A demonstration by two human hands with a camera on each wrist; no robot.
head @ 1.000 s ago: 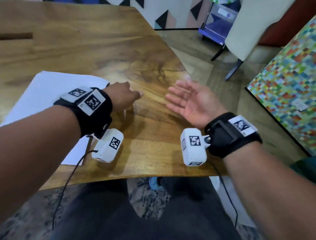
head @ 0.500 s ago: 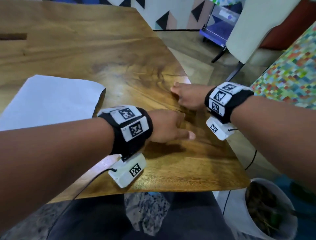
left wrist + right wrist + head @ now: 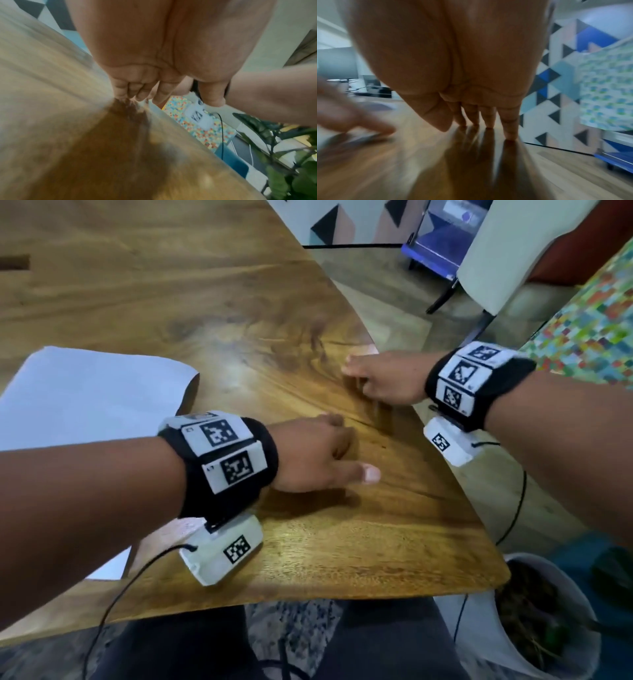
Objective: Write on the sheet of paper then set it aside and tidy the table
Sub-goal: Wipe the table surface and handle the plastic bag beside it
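Both hands have turned palm-down: left hand (image 3: 308, 455) and right hand (image 3: 387, 380) sweep bare surface (image 3: 342, 542) with loose, empty fingers (image 3: 489, 117); the paper (image 3: 89, 395) lies aside, so tidying is under way.

Past the far corner stands a pale chair (image 3: 513, 251) on dark legs, with a blue cart (image 3: 435, 244) behind it. A wall panel of triangles (image 3: 342, 224) runs beyond. At the right, a multicoloured mosaic board (image 3: 589, 337); below it, a potted plant (image 3: 534, 621).

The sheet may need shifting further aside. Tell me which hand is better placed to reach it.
Left. The left hand lies beside the sheet of paper, while the right hand rests near the table edge, farther away.
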